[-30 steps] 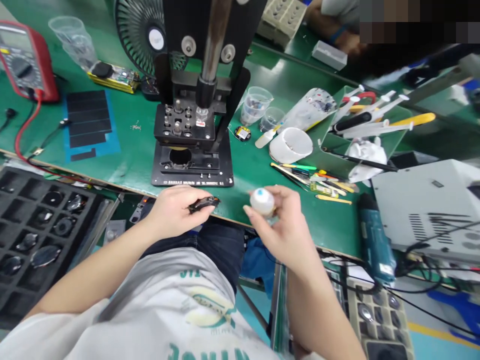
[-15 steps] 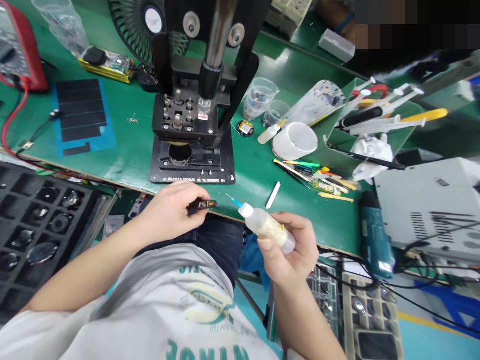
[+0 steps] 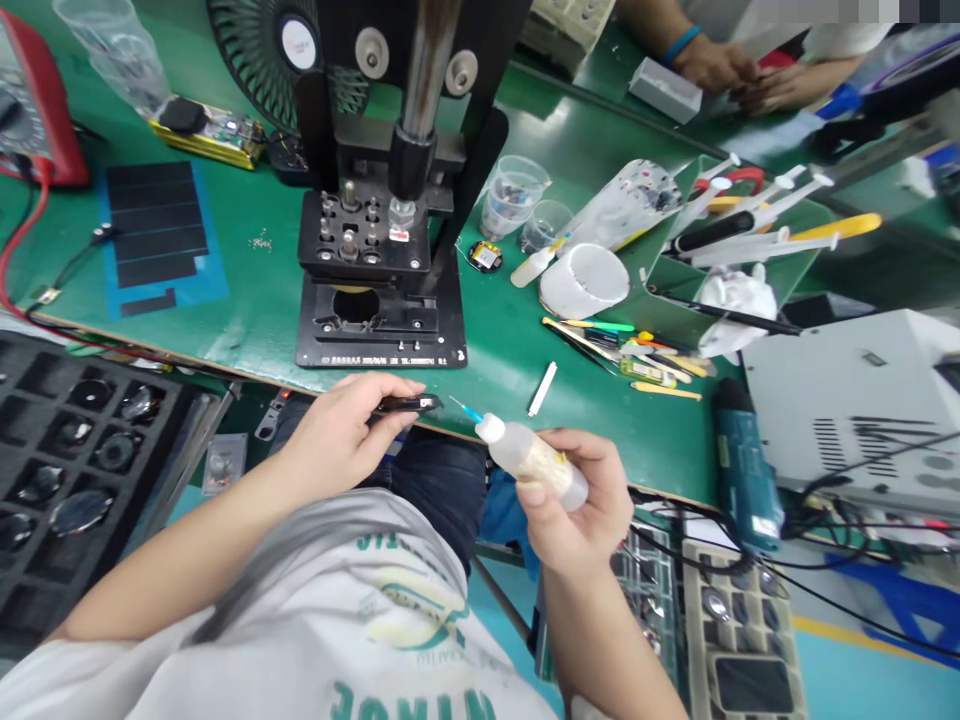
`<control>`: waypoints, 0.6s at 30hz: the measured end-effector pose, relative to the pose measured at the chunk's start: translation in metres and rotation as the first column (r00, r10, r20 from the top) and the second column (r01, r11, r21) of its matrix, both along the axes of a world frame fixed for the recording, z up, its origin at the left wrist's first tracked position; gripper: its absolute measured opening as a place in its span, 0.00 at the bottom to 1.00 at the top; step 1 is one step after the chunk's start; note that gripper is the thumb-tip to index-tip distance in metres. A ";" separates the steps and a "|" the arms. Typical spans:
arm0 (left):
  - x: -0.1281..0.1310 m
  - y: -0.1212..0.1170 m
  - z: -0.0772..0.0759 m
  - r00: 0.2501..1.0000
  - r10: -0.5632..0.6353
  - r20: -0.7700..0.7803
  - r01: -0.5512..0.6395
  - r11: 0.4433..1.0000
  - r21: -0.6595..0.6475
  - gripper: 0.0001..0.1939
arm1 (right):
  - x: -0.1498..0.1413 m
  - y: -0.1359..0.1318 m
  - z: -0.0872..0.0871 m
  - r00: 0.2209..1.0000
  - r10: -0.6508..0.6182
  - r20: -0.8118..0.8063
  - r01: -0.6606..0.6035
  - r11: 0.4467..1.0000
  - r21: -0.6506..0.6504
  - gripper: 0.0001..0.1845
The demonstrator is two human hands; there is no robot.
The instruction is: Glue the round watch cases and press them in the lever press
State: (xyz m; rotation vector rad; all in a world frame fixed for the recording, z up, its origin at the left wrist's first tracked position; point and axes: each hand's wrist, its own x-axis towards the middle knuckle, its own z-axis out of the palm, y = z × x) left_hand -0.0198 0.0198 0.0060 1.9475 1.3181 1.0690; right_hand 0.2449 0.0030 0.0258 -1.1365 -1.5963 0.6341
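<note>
My left hand (image 3: 349, 425) pinches a small, flat black part (image 3: 409, 403), seen edge-on, just in front of the bench edge; its exact kind does not show. Wrapped in the fingers of my right hand (image 3: 581, 495) is a translucent squeeze bottle (image 3: 532, 460) with a white cap, a pale label and a thin blue needle tip (image 3: 469, 411). The bottle tilts so that the needle points left, a short gap from the black part. Behind my hands stands a black hand press (image 3: 382, 300) on the green bench.
Beyond the bottle lie a white stick (image 3: 542, 389), mixed hand tools (image 3: 630, 355) and a white cup (image 3: 585, 283). A green holder (image 3: 682, 270) bears syringes. A teal electric screwdriver (image 3: 750, 470) hangs at right. A foam tray (image 3: 75, 470) sits at left. Another person's hands (image 3: 727, 75) work across the bench.
My left hand has turned the black part, so it now shows as a thinner edge. The bottle has barely moved. The view has shifted slightly, and the other person's hands now show.
</note>
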 end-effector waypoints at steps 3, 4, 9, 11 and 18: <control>0.003 -0.002 -0.004 0.998 0.026 -0.053 -0.022 0.997 0.071 0.12 | 0.000 -0.001 -0.002 0.997 -0.013 0.072 0.012 1.000 0.016 0.21; 0.003 -0.001 -0.005 0.997 0.028 -0.069 -0.020 0.994 0.111 0.13 | -0.001 -0.001 -0.002 0.995 -0.014 0.096 0.012 1.000 0.021 0.21; 0.003 0.002 -0.008 0.994 0.022 -0.105 0.001 0.977 0.214 0.13 | -0.003 -0.002 -0.002 0.981 0.031 0.192 -0.037 0.999 0.028 0.20; 0.004 0.002 -0.008 0.993 0.029 -0.114 -0.003 0.975 0.222 0.13 | -0.003 -0.003 -0.002 0.971 0.040 0.236 -0.050 0.998 0.036 0.20; 0.004 0.002 -0.008 0.993 0.037 -0.113 -0.008 0.970 0.245 0.12 | -0.002 -0.002 -0.004 0.945 0.046 0.323 -0.066 0.996 0.053 0.20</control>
